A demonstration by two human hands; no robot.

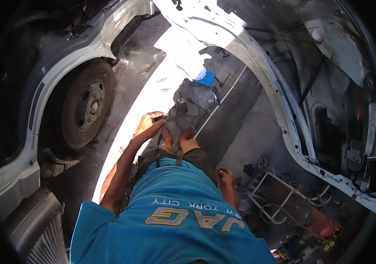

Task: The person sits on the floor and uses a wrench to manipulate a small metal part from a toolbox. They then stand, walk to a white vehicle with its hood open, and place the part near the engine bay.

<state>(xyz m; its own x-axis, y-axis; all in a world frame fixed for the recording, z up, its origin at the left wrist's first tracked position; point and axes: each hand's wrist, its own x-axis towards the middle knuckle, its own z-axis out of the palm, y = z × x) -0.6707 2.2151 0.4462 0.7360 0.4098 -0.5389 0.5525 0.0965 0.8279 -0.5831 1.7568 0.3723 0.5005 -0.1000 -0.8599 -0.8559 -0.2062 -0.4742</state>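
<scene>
Left hand: fingertips pinched together (whether on something, I cannot tell)
Right hand: curled beside dark shorts; grip unclear
Teal-and-black cordless drill: on grey concrete floor, near left hand
Teal cloth shirt: orange, white lettering
White metal-framed cart: holds reddish cylinder
</scene>
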